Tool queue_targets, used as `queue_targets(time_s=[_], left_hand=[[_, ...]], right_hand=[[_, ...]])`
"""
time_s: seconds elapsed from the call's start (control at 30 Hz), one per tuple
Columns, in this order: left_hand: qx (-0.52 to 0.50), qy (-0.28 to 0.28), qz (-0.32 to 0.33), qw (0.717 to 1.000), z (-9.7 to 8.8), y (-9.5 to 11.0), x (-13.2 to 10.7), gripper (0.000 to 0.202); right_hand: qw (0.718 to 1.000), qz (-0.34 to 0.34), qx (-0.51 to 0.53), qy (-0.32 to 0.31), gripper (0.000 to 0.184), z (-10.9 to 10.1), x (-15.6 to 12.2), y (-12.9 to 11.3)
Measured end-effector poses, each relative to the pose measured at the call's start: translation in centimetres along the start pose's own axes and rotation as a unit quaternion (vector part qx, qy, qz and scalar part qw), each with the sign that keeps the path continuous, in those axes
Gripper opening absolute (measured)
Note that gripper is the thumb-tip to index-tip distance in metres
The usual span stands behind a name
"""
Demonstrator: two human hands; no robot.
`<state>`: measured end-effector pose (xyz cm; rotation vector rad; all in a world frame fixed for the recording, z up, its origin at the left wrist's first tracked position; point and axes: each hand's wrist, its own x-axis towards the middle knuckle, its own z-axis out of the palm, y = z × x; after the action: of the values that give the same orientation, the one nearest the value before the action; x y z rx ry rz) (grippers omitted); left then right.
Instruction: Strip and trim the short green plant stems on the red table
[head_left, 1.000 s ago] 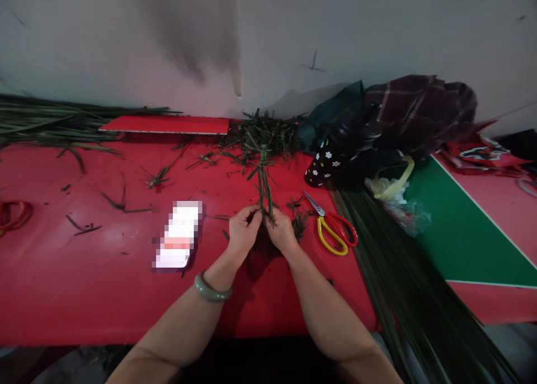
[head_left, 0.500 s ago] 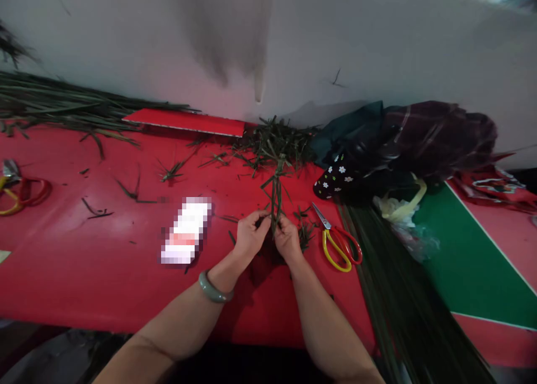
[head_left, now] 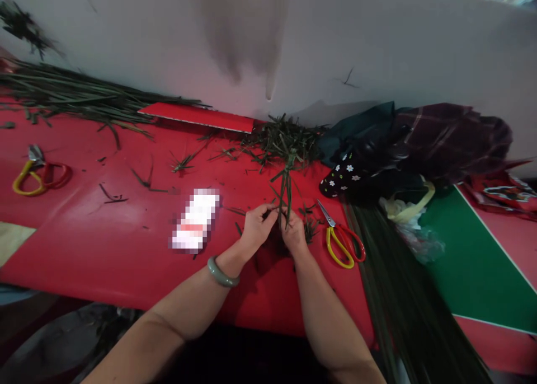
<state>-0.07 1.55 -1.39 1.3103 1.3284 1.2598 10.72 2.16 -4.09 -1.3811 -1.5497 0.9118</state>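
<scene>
Now your left hand (head_left: 257, 227) and your right hand (head_left: 293, 234) are both pinching the lower end of the green leaf strips (head_left: 286, 189) above the red table (head_left: 104, 244). Just to the right, scissors (head_left: 342, 239) are lying; farther, leaf scraps (head_left: 285, 140) are piling near the wall.

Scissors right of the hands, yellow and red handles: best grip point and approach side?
Take the scissors by the handle loops, from the near side. They lie flat, blades shut and pointing away toward the wall, loops toward the person, just right of the right hand.
</scene>
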Motion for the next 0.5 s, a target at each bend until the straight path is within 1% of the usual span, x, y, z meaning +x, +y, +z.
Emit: queue_targets(time_s=[0.07,0.2,0.23,0.3,0.37,0.47,0.5], left_hand=[[-0.009,0.0,-0.002,1.0,0.0,0.1,0.0,0.02],[-0.016,0.019,0.012,1.0,0.1,0.2,0.1,0.019],[-0.018,0.02,0.012,1.0,0.1,0.2,0.2,0.019],[-0.023,0.015,0.005,1.0,0.1,-0.1,0.3,0.019],[-0.022,0.012,-0.001,1.0,0.1,-0.4,0.4,0.019],[-0.01,0.012,0.006,1.0,0.2,-0.5,0.4,0.018],[-0.007,0.006,0.006,1.0,0.2,-0.4,0.4,0.018]], right_hand=[[0.999,0.004,0.029,0.025,0.025,-0.3,0.0,-0.2],[0.991,0.031,0.077,0.107,0.021,-1.2,0.1,-0.6],[0.989,0.039,0.084,0.114,0.021,-1.4,0.1,-0.7],[0.989,0.049,0.088,0.109,0.021,-1.5,0.1,-0.7],[0.99,0.046,0.077,0.109,0.021,-1.5,0.1,-0.7],[0.989,0.041,0.06,0.13,0.022,-1.5,-0.1,-1.1],[0.99,0.038,0.048,0.124,0.022,-1.5,-0.2,-1.3]])
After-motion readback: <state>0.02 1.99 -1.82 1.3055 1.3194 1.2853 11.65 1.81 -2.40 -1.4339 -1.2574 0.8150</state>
